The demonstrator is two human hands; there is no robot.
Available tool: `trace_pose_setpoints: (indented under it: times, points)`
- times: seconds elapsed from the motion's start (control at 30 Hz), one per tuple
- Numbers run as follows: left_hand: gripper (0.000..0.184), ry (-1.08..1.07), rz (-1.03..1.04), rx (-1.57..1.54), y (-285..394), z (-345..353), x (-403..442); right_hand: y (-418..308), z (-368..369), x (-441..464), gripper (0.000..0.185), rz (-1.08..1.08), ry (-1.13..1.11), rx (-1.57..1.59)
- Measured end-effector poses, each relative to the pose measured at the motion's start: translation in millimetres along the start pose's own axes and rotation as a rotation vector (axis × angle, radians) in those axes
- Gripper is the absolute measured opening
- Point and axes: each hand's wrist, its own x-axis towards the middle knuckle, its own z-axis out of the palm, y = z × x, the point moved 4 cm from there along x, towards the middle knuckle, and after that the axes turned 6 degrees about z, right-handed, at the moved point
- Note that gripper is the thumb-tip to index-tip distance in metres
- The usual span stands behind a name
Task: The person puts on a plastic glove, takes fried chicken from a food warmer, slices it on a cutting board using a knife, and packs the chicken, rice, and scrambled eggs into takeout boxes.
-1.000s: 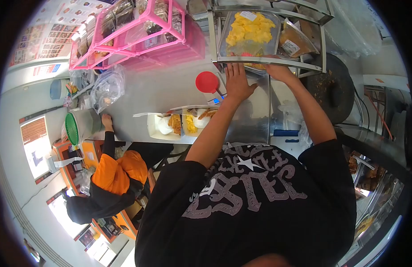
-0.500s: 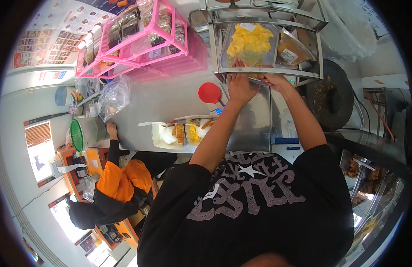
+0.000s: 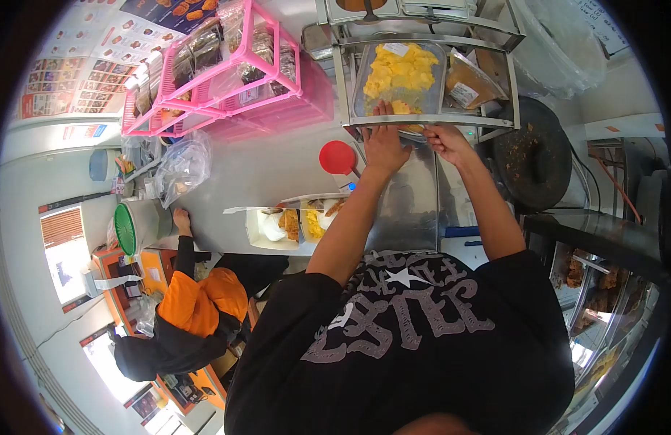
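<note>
My left hand (image 3: 385, 151) is at the metal rack's lower front rail (image 3: 422, 121), fingers apart and some reaching behind the rail beside a container partly hidden below it. Just right of it, my right hand (image 3: 448, 143) has its fingers bent together at the same rail; what they hold, if anything, is too small to tell. On the rack sits a clear container of yellow food (image 3: 402, 71), next to a bag of brown contents (image 3: 471, 81). A red round cup with a handle (image 3: 337, 157) lies left of my left hand. Two open boxes hold rice (image 3: 272, 226) and fried and yellow food.
Pink baskets with packets (image 3: 226, 80) stand at the back left. A co-worker in orange and black (image 3: 197, 304) has one hand by a green-lidded tub (image 3: 125, 229). A dark round pan (image 3: 532, 156) is at the right, above a glass food case (image 3: 603, 297).
My right hand has drawn back slightly from the rail, its fingers now bent together. My left hand's fingers now reach behind the rail. The whole view has shifted a little.
</note>
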Motion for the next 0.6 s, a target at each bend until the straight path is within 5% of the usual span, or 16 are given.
trace_pose_setpoints:
  times: [0.23, 0.6]
  points:
    - [0.113, -0.1, -0.056, 0.05, 1.2, 4.8, 4.0, -4.9, -19.0, -26.2, 0.011, -0.074, 0.082, 0.027]
    - [0.086, 0.182, 0.211, -0.34, 22.2, -52.6, -95.4, 45.6, -4.5, -90.5, 0.004, -0.255, 0.18, 0.132]
